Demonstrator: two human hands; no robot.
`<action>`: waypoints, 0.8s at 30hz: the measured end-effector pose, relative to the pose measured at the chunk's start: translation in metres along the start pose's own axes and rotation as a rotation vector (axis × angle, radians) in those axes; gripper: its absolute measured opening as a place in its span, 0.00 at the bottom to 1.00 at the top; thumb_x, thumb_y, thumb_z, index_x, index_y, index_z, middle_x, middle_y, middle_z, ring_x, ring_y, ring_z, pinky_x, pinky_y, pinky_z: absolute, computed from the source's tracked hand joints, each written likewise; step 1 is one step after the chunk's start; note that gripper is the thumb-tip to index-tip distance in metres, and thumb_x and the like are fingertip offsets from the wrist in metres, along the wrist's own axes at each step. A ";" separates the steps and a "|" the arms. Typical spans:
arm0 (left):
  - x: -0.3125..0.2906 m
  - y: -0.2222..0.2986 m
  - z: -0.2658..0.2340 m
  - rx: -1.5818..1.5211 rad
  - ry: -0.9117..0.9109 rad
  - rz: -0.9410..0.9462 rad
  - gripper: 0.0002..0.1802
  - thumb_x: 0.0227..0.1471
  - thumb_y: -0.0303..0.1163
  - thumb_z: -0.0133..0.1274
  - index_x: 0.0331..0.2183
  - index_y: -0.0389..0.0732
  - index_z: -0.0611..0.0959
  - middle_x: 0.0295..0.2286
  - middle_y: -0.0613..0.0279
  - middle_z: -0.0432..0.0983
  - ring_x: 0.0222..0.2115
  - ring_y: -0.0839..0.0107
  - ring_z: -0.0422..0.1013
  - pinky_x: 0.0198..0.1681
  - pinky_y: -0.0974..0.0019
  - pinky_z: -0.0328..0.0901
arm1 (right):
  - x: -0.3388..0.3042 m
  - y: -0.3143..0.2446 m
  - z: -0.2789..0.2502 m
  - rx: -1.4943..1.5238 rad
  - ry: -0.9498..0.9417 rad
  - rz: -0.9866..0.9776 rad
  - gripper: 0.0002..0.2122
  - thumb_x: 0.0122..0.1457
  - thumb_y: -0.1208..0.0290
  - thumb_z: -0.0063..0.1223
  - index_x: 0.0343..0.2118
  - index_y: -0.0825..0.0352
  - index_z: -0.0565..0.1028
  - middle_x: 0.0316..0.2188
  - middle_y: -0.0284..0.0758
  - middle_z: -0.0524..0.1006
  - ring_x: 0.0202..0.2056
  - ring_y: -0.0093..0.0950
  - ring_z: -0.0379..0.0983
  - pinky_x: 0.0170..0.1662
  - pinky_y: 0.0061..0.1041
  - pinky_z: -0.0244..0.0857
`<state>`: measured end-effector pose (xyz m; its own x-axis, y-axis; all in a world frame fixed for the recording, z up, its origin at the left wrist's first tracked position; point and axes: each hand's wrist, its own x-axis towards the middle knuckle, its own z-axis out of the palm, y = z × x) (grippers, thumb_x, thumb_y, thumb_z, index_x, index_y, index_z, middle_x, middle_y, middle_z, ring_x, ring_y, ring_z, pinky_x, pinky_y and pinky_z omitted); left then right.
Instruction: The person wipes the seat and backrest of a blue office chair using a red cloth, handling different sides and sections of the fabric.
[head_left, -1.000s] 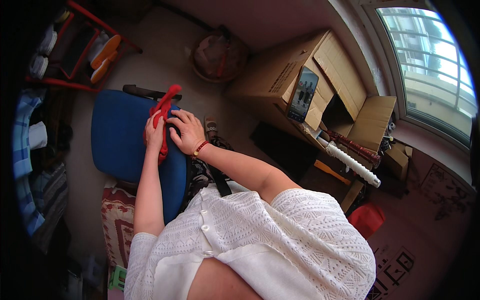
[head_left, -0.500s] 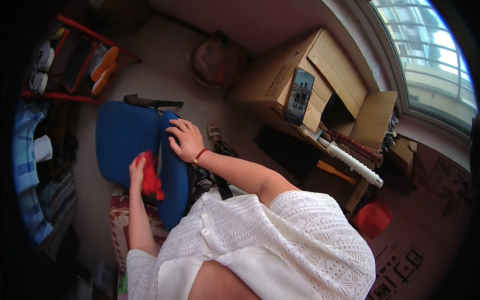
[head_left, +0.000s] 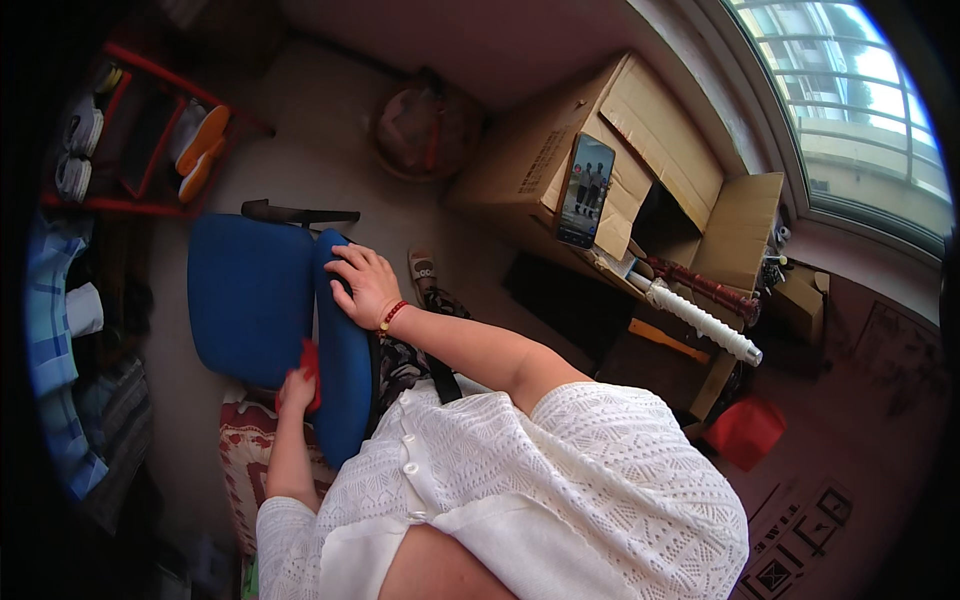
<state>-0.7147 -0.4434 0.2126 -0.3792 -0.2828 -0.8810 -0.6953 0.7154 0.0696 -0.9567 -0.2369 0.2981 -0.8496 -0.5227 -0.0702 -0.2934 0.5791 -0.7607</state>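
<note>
A blue padded chair (head_left: 246, 290) stands in front of me, with a large panel to the left and a narrower one beside it, closer to my body. My right hand (head_left: 366, 284) lies on the top of the narrower panel, fingers spread and holding nothing. A red cloth (head_left: 312, 374) is bunched in my left hand (head_left: 296, 388), which is lower down by the gap between the two panels. That hand is slightly blurred, and part of the cloth is hidden behind its fingers. A black armrest (head_left: 300, 213) shows at the chair's far side.
A red shoe rack (head_left: 150, 208) stands far left. To the right, a large cardboard box (head_left: 520, 170) carries a propped phone (head_left: 586, 190); a white-wrapped rod (head_left: 705, 322) juts from beside it. A patterned red cloth-covered piece (head_left: 240, 440) sits near the chair's lower end.
My left hand has moved down and slightly right with the red cloth, closer to the narrower panel. My right hand stays on top of that panel.
</note>
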 end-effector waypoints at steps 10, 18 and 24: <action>0.042 0.001 -0.058 -1.066 0.095 0.081 0.23 0.62 0.44 0.49 0.51 0.37 0.77 0.43 0.57 0.78 0.41 0.71 0.74 0.45 0.68 0.69 | -0.001 0.003 -0.003 0.006 0.024 0.007 0.14 0.55 0.64 0.51 0.44 0.58 0.76 0.54 0.34 0.69 0.59 0.38 0.59 0.59 0.42 0.54; 0.095 0.177 -0.117 -0.604 0.438 0.550 0.23 0.61 0.46 0.43 0.54 0.48 0.75 0.54 0.55 0.68 0.54 0.52 0.64 0.58 0.59 0.57 | 0.002 -0.011 0.001 0.022 0.021 -0.032 0.13 0.55 0.64 0.50 0.43 0.57 0.76 0.53 0.34 0.70 0.58 0.38 0.61 0.58 0.41 0.56; 0.092 0.058 -0.023 -0.291 0.249 0.267 0.22 0.56 0.36 0.47 0.54 0.48 0.76 0.52 0.50 0.70 0.52 0.52 0.68 0.55 0.57 0.63 | 0.003 -0.003 -0.004 0.002 0.014 -0.013 0.13 0.55 0.64 0.50 0.43 0.57 0.76 0.53 0.34 0.70 0.57 0.38 0.62 0.58 0.40 0.57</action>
<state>-0.8036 -0.4426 0.1460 -0.6784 -0.2831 -0.6780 -0.6822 0.5852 0.4383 -0.9600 -0.2374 0.3024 -0.8515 -0.5218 -0.0512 -0.3041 0.5710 -0.7626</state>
